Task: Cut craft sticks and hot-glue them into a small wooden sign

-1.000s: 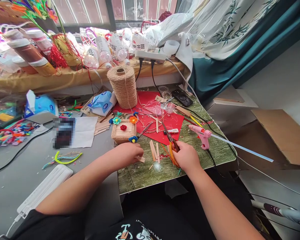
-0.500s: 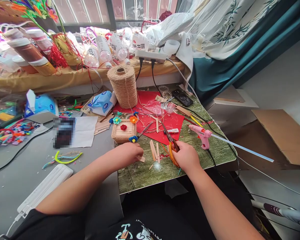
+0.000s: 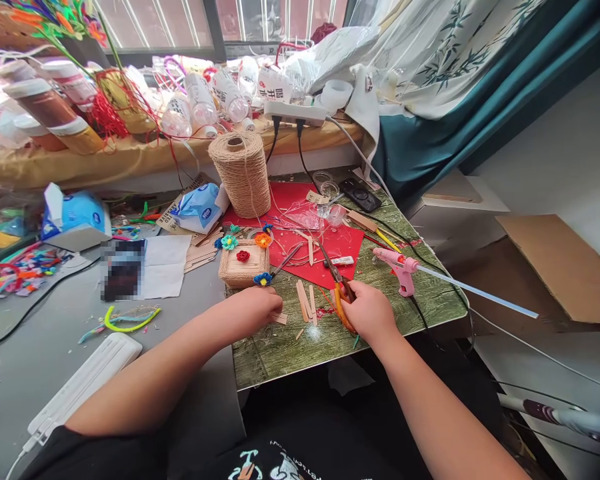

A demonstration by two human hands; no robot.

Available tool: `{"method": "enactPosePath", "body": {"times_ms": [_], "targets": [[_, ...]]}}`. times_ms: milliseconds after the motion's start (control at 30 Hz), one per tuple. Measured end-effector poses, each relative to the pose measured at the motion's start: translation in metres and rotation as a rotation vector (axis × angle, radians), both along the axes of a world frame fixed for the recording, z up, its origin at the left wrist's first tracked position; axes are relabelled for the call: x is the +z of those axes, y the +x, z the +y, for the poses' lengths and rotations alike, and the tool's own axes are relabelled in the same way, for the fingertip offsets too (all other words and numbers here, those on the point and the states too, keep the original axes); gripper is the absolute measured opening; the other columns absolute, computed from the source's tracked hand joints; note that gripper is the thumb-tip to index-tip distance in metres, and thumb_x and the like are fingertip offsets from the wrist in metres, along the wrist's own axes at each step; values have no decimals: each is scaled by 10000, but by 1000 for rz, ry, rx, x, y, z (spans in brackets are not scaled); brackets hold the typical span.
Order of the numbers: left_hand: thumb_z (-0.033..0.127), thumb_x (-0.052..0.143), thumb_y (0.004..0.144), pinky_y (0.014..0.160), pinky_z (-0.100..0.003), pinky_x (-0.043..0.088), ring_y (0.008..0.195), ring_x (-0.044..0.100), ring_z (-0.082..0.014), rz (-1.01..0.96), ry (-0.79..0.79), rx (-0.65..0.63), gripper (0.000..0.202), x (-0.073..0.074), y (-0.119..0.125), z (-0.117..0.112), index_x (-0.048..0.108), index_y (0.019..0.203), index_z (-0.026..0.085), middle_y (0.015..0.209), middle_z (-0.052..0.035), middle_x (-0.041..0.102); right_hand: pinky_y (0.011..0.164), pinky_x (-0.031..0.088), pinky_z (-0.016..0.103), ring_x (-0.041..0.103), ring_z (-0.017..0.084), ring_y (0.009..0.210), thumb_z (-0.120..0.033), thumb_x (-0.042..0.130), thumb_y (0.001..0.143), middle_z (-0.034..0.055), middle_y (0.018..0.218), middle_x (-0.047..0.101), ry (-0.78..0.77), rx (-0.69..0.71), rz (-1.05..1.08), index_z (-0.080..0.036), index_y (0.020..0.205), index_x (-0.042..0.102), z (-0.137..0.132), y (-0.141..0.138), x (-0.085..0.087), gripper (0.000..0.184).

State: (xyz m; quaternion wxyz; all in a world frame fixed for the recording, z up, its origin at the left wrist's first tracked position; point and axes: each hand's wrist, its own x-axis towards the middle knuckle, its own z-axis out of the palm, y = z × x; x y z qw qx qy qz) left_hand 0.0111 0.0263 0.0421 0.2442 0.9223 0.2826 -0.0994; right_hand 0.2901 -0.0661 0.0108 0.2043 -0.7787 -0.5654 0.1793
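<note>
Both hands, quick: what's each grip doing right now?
Left hand: closed, holding flat pale wooden craft stick pieces; exact count unclear.
Right hand: closed around an orange-handled metal cutting tool.

On the counter (image 3: 280,363), the twine spool (image 3: 239,177) stands behind the box (image 3: 240,263), with a tissue packet (image 3: 199,205) to its left. Craft sticks (image 3: 313,307) lie right of the box, nearer the front edge; the hot-glue gun (image 3: 404,270) lies further right. Behind, a power strip (image 3: 291,111) rests on the windowsill (image 3: 145,159), right of the spool.
</note>
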Motion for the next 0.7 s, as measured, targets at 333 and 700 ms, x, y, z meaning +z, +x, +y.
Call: {"method": "enactPosePath", "body": {"times_ms": [333, 700], "targets": [[158, 581, 960, 724, -304, 465, 845, 663, -194, -14, 170, -32, 82, 9, -3, -10, 661, 972, 175, 974, -55, 680, 587, 295, 293, 565, 183, 633, -470, 605, 901, 34, 710, 700, 18, -28, 84, -226, 722, 651, 0, 2, 2, 306], [185, 543, 1028, 1011, -417, 486, 1310, 592, -291, -237, 375, -290, 387, -25, 35, -16, 596, 1411, 173, 1424, -134, 655, 603, 307, 284, 550, 180, 633, -487, 618, 896, 25, 713, 698, 45, -30, 70, -234, 722, 639, 0, 1, 0, 308]]}}
